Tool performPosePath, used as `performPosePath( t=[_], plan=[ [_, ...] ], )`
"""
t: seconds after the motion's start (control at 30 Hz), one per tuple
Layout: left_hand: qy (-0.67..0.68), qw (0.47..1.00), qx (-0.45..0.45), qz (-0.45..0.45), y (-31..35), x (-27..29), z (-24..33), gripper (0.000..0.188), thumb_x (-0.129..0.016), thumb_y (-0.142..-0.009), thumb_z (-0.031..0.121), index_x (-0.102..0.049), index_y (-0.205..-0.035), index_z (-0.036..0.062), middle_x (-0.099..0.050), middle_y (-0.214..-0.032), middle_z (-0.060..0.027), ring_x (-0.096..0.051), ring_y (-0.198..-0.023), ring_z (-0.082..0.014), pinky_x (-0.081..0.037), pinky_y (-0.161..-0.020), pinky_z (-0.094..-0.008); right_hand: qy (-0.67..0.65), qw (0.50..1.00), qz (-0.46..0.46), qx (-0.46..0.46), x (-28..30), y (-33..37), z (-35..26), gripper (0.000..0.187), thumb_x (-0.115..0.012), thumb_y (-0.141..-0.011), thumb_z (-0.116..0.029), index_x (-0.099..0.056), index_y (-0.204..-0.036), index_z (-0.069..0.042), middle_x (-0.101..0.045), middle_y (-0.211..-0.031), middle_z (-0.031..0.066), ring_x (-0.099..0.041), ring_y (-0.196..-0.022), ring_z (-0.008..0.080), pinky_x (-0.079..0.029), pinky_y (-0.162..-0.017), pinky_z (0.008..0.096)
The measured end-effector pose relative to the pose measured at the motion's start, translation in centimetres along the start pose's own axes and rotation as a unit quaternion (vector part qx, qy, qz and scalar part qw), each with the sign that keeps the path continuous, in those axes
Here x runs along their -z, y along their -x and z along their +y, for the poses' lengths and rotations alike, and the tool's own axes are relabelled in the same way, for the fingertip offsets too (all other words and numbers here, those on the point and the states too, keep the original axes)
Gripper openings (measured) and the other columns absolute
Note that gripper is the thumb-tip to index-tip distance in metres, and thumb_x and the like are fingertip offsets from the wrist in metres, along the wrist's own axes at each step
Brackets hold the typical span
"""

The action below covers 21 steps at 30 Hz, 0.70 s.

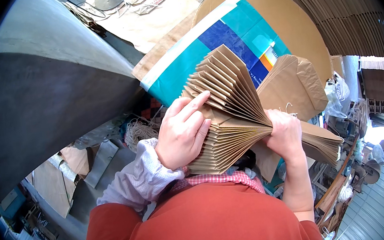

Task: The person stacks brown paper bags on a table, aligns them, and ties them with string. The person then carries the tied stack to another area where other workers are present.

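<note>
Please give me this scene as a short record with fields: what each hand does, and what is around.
left hand: flat on the fanned stack of brown paper bags, fingers spreading the edges
right hand: gripping the stack at its pinched end
stack state: fanned open, held up in the air
behind the stack: large sack, teal and blue
at right: more brown paper bags

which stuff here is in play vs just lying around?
In play: fanned stack of brown paper bags, left hand spreading it, right hand pinching one end.
Lying about: teal sack, cardboard sheets, twine bundle, bag pile.
</note>
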<state>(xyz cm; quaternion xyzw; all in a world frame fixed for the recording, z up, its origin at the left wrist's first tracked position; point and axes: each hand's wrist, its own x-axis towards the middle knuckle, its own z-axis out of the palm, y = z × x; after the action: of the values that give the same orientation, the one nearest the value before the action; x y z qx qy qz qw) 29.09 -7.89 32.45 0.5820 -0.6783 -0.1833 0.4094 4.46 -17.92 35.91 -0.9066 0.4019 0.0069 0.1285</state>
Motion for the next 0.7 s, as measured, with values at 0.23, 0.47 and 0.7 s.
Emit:
performPosePath(
  t=[0.23, 0.47, 0.7],
  plan=[
    [0.103, 0.989, 0.098, 0.028, -0.7, -0.1, 0.4, 0.017, -0.061, -0.085, 0.006, -0.060, -0.099, -0.0032, -0.057, -0.084, -0.0136, -0.053, -0.074, -0.0306, -0.044, -0.070, -0.0383, 0.009, 1.000, -0.004, -0.007, 0.3, -0.2, -0.3, 0.026, -0.073, -0.064, -0.015, -0.062, -0.087, -0.009, -0.064, -0.076, 0.0087, -0.064, -0.073, 0.0285, -0.051, -0.061, 0.0388],
    [0.036, 0.998, 0.059, 0.014, -2.0, -0.3, 0.2, 0.017, -0.063, -0.083, 0.007, -0.065, -0.097, -0.0023, -0.055, -0.078, -0.0117, -0.053, -0.074, -0.0287, -0.044, -0.068, -0.0384, 0.000, 1.000, 0.003, 0.004, 0.2, -0.1, -0.2, 0.023, -0.070, -0.065, -0.011, -0.062, -0.087, -0.009, -0.064, -0.076, 0.0091, -0.064, -0.073, 0.0283, -0.051, -0.062, 0.0389],
    [-0.011, 0.998, -0.062, 0.005, -3.2, 0.1, -1.3, 0.010, -0.062, -0.081, 0.006, -0.060, -0.077, -0.0022, -0.062, -0.116, -0.0165, -0.057, -0.095, -0.0348, -0.046, -0.086, -0.0409, 0.000, 1.000, -0.009, -0.005, 0.3, 0.0, -0.3, 0.019, -0.067, -0.067, -0.010, -0.062, -0.086, -0.008, -0.064, -0.075, 0.0091, -0.064, -0.072, 0.0287, -0.051, -0.062, 0.0389]
  ],
)
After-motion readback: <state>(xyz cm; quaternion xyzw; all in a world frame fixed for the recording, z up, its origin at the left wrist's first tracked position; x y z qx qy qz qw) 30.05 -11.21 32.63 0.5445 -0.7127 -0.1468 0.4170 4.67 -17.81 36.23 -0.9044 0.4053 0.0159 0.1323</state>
